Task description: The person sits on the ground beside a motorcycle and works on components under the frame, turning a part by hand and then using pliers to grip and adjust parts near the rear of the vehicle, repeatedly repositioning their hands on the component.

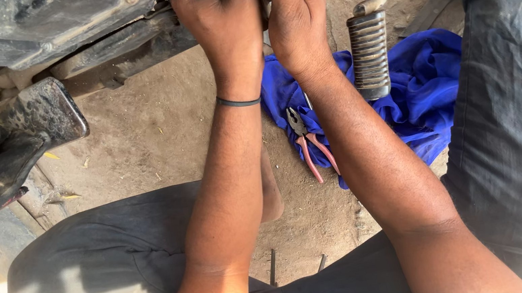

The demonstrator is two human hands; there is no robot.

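Hands first, head view only, 1 picture to go on. The left hand [227, 25] and the right hand [297, 15] are both raised to 12 o'clock, pressed side by side against the grimy underside of a motorcycle [46, 23]. The fingertips of both run out of sight past the top edge and behind the metal, so I cannot tell whether they are clenched, loose, or gripping some part up there. A thin dark band [239, 102] circles the left wrist.

Whatever is being worked on sits right at the fingertips, hidden between the 2 hands and the frame above; from here it cannot be made out.

At 1 o'clock of the right hand hangs a ribbed rubber footpeg [370, 56], just beside the right wrist but not touching it. Below, at about 6 o'clock of the hands, pliers [311, 146] with red handles lie on a blue cloth [423, 90] spread on the dirt ground [149, 128]. They lie well apart from either hand, untouched.

As for progress: my reading is that the work is midway, by hand, with the pliers set aside. What is finished and what remains cannot be judged, since the spot is covered.
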